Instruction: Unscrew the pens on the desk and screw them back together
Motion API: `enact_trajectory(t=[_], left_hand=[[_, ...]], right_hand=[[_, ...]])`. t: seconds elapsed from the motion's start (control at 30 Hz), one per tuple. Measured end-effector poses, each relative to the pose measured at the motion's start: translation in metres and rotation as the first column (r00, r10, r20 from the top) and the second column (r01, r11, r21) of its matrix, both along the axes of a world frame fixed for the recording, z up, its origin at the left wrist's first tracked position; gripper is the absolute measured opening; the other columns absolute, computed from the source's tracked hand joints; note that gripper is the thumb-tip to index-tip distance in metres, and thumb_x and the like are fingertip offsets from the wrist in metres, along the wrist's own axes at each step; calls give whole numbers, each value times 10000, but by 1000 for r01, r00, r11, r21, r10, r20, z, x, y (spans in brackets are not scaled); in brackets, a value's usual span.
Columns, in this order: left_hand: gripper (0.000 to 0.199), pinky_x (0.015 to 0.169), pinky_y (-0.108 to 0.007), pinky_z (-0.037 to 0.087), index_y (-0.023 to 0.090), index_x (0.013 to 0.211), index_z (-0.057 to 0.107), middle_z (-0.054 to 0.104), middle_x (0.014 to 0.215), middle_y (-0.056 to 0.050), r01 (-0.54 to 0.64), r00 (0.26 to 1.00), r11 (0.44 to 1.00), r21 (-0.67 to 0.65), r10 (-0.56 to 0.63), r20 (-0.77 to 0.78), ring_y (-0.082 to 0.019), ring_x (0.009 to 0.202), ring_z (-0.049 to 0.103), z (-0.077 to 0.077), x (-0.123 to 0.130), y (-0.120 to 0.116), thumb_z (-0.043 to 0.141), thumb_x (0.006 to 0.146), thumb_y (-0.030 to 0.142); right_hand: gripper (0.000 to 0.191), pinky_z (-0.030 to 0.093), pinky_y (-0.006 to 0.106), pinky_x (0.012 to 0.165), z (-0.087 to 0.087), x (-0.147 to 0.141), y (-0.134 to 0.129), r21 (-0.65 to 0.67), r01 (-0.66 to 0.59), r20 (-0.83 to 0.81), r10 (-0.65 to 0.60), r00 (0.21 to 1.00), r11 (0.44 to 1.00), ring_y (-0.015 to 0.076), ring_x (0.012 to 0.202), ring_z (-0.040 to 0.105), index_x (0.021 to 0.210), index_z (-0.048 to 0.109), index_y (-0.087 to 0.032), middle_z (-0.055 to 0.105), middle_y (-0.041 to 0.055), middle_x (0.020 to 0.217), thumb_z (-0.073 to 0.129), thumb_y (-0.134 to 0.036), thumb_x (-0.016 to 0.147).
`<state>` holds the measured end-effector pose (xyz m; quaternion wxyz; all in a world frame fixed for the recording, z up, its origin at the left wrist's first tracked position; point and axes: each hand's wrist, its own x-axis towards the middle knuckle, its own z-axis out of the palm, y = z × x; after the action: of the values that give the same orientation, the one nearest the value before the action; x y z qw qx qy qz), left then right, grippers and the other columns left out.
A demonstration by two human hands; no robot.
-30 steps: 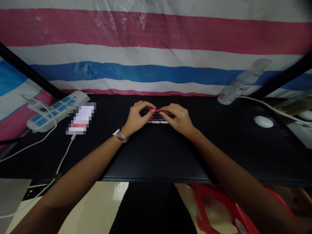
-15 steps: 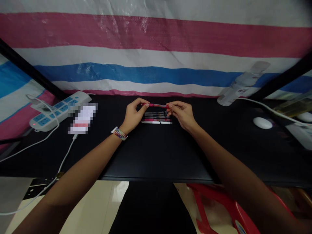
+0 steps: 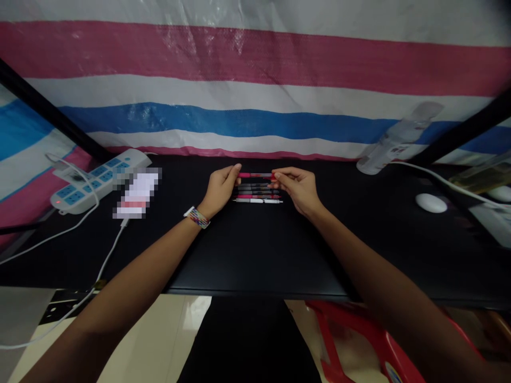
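A pink-red pen (image 3: 257,175) lies crosswise between my two hands, above a row of pens. My left hand (image 3: 222,186) pinches its left end between thumb and fingers. At the other end, my right hand (image 3: 297,185) has thumb and forefinger closed on the red part. Just below, several grey and dark pens (image 3: 254,187) lie parallel on the black desk (image 3: 259,250). Nearest me in that row are another pink-red pen (image 3: 257,197) and a white pen (image 3: 263,201). My fingers partly hide the ends of the row.
To the left are a power strip (image 3: 99,181) and a blurred-out phone (image 3: 138,192) with a white cable (image 3: 109,250). A clear bottle (image 3: 383,143) and a white mouse (image 3: 431,202) stand to the right. Striped sheeting (image 3: 239,122) backs the desk; a red plastic stool (image 3: 351,330) is below.
My left thumb and fingers have shifted slightly toward the pen's left end, and more of its pink barrel shows. The held pen sits slightly lower. The row of pens is unchanged.
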<state>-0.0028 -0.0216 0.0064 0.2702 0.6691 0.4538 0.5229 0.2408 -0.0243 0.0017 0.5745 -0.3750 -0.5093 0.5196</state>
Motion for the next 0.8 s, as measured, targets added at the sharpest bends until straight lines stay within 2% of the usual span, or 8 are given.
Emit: enact_trajectory(t=[0.17,0.23,0.33,0.47,0.6,0.67,0.73,0.8], left_hand=[[319,830,-347,569,250,1135,807,778,905,-24,48,997,996,81,-53,59,-185,810,699,8,1,-3,845,954,510],[267,830,-352,565,241,1021,804,765,856,-23,55,998,995,82,-58,33,-185,792,696,9,1,-3,829,967,502],[467,714,-345,515,236,775,720,654,646,-9,26,999,1000,14,-27,20,-169,643,621,7,0,0,657,1082,583],[331,828,-344,552,252,1101,758,737,824,-2,56,996,997,55,-60,66,-178,796,692,5,0,2,900,900,473],[276,773,-354,546,251,861,750,709,747,-8,67,998,997,42,-67,-6,-172,719,650,6,0,0,748,1034,466],[211,753,-343,551,256,950,780,671,689,16,62,998,998,34,-63,24,-166,681,645,6,0,0,763,1025,453],[272,840,-344,584,257,1144,792,753,842,0,73,994,995,75,-78,70,-184,825,728,5,0,1,877,916,378],[296,915,-361,595,250,1128,799,804,999,-34,61,995,992,108,-69,77,-208,959,759,5,-1,2,911,871,342]], right_hand=[[361,735,507,964,0,1,3,-10,17,-52,-18,999,1000,176,727,747,946,863,-249,768,-1,782,1010,-520,757],[357,730,512,981,-1,2,4,-18,-4,-70,3,998,1000,177,736,747,952,862,-246,770,0,790,1013,-497,748],[345,719,530,1004,-2,3,4,-32,-36,-56,34,998,999,193,762,765,963,858,-251,774,5,811,1009,-467,740],[337,713,543,1019,-5,1,5,-33,-33,-28,32,999,999,192,775,758,972,839,-254,770,9,842,987,-470,760],[332,713,544,1024,-7,2,6,-13,-30,-1,30,1000,999,190,784,748,989,828,-251,744,7,830,964,-479,789],[329,712,545,1030,-8,2,7,-10,-28,0,28,1000,1000,189,787,745,992,826,-251,742,9,836,957,-480,796],[322,713,550,1029,-8,3,8,-14,-22,-15,21,1000,1000,186,779,737,988,827,-251,744,9,836,962,-467,792],[308,715,553,1025,-9,4,9,-20,-22,-44,22,999,1000,186,773,733,981,835,-251,748,8,826,972,-441,781]])
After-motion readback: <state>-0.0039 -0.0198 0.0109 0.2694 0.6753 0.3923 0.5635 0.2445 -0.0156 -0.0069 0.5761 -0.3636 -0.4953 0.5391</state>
